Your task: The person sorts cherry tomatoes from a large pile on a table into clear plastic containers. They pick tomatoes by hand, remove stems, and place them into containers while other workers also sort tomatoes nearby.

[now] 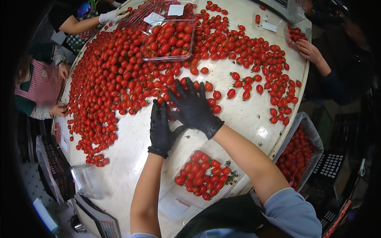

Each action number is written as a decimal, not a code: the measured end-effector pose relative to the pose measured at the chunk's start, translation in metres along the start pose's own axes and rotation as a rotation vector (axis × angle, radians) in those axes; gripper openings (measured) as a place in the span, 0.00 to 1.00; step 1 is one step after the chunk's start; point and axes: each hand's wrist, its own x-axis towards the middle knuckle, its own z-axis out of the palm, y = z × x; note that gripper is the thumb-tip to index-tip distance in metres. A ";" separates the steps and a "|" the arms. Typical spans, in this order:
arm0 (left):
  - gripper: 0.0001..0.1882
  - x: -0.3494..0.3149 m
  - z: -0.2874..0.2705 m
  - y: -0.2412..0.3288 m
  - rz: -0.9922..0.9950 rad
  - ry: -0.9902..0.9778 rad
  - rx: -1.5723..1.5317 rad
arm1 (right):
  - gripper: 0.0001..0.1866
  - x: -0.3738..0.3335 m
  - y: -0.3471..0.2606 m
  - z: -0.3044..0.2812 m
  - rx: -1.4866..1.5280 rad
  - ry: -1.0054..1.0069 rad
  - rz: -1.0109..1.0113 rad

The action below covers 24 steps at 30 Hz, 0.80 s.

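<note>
Both my hands wear black gloves and reach to the near edge of a big heap of cherry tomatoes point(119, 75). My right hand point(195, 109) lies palm down with its fingers spread, over a few tomatoes that it partly hides. Beside it on the left, my left hand point(160, 131) is stretched out, fingertips at the heap's edge and thumb pointing toward the right hand. Neither hand grips anything that I can see. Close to my body stands an open clear plastic box point(170, 202), its near compartment filled with cherry tomatoes point(202, 174).
A filled clear box point(168, 41) rests on the heap. At the right, a lined crate point(299, 152) holds more tomatoes; a scale point(95, 218) stands lower left. Co-workers' hands show at the edges: a gloved hand point(113, 16), bare hands point(59, 110) at left, another hand point(309, 51) on a punnet.
</note>
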 end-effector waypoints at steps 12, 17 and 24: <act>0.40 -0.049 -0.026 0.011 -0.119 -0.090 0.000 | 0.49 -0.096 0.014 -0.081 0.098 -0.151 0.318; 0.46 -0.031 -0.024 0.041 -0.130 -0.176 -0.016 | 0.44 -0.059 -0.007 -0.057 0.226 -0.259 0.180; 0.33 -0.024 0.004 0.013 -0.260 -0.005 -0.566 | 0.35 -0.029 -0.007 -0.032 1.636 -0.399 0.549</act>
